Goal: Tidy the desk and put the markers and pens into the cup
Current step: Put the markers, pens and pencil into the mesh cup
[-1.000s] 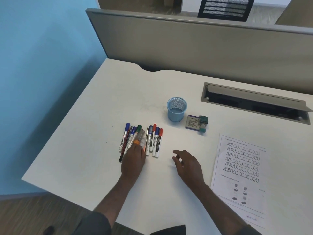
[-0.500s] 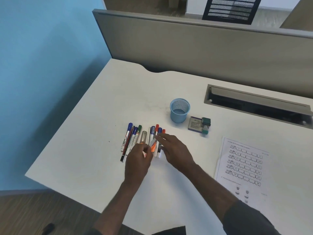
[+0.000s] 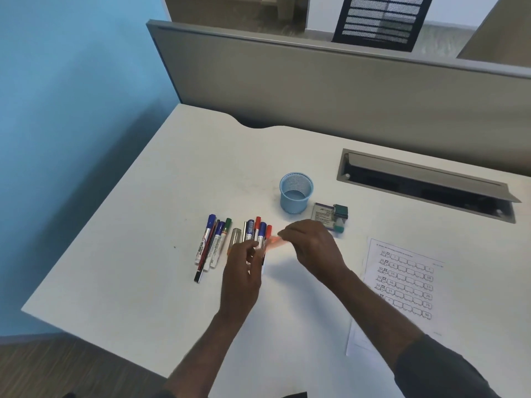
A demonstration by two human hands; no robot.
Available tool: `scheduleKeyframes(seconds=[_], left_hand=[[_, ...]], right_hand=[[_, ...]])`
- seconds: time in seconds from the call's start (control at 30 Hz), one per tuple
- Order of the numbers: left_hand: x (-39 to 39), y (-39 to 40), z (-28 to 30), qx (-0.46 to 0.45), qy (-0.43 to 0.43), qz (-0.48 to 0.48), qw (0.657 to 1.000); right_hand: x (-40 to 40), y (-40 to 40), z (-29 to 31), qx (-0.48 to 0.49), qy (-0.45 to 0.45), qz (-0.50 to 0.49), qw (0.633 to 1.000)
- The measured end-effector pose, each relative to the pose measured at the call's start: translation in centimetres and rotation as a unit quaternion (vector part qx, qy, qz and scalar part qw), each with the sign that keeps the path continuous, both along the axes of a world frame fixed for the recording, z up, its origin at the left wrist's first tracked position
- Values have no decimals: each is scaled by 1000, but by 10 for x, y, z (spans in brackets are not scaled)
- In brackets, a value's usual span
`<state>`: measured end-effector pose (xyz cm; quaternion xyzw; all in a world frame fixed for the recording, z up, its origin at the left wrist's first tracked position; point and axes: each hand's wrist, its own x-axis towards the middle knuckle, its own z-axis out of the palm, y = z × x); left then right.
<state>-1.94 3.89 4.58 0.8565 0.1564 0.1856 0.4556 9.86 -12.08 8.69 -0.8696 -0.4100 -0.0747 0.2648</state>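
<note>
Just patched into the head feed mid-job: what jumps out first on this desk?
The row of markers and pens lying side by side at the desk's front left, with both hands over its right end. The right hand pinches a blurred orange pen just right of the row, while the left hand curls over the markers' near ends. Beyond them stands the empty blue mesh cup, with a printed worksheet to the right.
</note>
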Motion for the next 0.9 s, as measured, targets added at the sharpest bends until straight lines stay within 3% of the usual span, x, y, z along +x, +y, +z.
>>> scheduleKeyframes(seconds=[0.2,0.37,0.6,0.77,0.9], left_hand=[[9,-45,-51,113,4,-123,986],[5,-62,-88,143,33,-172,974],[3,-61,-101,157,52,-172,971],[2,-62,-102,152,58,-169,972],[3,-61,-102,151,65,-169,972]], right_hand=[[50,-11,25,61,15,-156,986],[107,-2,42,37,21,-182,982],[141,21,25,-113,58,-175,976],[148,33,3,-235,-21,-138,962],[153,41,-10,-311,-23,-107,944]])
